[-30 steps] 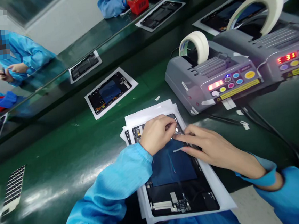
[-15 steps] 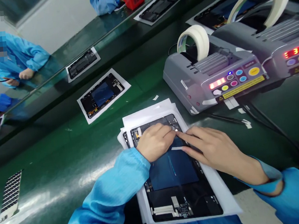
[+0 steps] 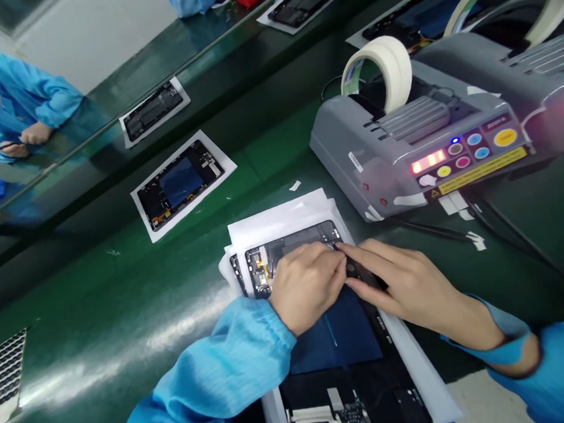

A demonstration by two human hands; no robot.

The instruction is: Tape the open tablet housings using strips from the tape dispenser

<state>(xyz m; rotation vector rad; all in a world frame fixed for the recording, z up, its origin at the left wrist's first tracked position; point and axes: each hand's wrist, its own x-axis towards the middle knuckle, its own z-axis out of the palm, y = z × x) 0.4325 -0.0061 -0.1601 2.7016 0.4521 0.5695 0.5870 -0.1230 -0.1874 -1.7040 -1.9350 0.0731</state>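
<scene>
Green tabletop (image 3: 94, 274) w/ a glare streak, pale wall (image 3: 101, 63) behind. Landmark = tablet (image 3: 336, 378), innards + blue panel (image 3: 343, 341) exposed, lying on white sheets (image 3: 277, 218) close in front of the wearer. Beyond tablet & to its R: grey tape dispenser (image 3: 404, 141) w/ roll (image 3: 398, 76) on top, display (image 3: 428, 161) lit; 2nd dispenser (image 3: 491, 68) farther R of tablet. Beyond tablet & to its L: spare unit (image 3: 181, 184) on own sheet. Much farther beyond-L of tablet: co-worker's sleeve (image 3: 57, 93). Far L of tablet: patterned strip (image 3: 6, 367).

L hand (image 3: 311, 284) sits over tablet's far half; fingers bunched together, tips hidden, so can't tell if they pinch smth. R hand (image 3: 406, 273) reaches over tablet's R edge; index & thumb apart, tips right by L fingers, exact contact unclear.

Seems to be fine fingertip work nr tablet's far R corner. To do it well, IMO: steady R wrist, line up before pressing, press lightly nr small parts, keep L palm off blue panel, tilt L hand so the spot's visible, don't let sheets slip under tablet.
</scene>
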